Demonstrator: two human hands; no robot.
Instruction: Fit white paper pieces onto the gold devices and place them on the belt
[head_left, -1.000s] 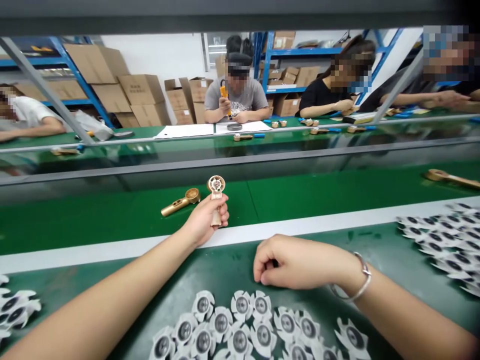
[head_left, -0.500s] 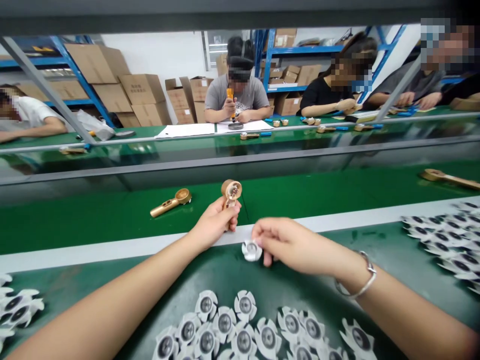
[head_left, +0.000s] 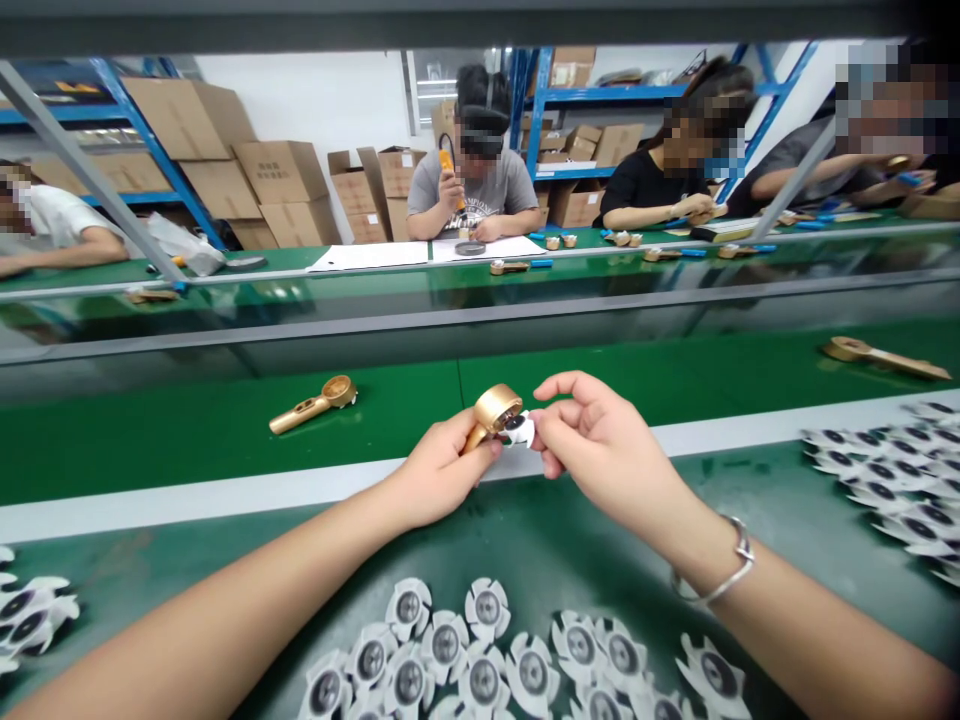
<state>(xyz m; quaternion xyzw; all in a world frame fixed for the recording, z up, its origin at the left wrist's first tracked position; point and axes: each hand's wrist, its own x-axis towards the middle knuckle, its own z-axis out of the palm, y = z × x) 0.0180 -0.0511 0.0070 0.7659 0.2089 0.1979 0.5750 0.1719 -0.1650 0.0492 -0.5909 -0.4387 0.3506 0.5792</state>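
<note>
My left hand (head_left: 442,470) is closed around the handle of a gold handheld fan housing (head_left: 496,407), whose round head is tilted to the right. Between the thumb and fingers of my right hand (head_left: 585,425) is a white fan blade (head_left: 519,430) with a dark hub. The blade is at the open face of the head; whether it is seated there I cannot tell. Several more white fan blades (head_left: 484,680) lie on the green bench below my hands. Another gold fan housing (head_left: 313,404) rests on the green belt to the left.
A third gold housing (head_left: 885,356) lies on the belt at the right. More blades (head_left: 892,470) are spread at the right, and a few (head_left: 34,610) at the left edge. A metal rail (head_left: 375,330) runs beyond the belt. Co-workers (head_left: 480,190) sit at the far bench.
My right hand has brought the white fan blade up to the head of the gold housing. My left hand has moved slightly right and turned the housing toward it.
</note>
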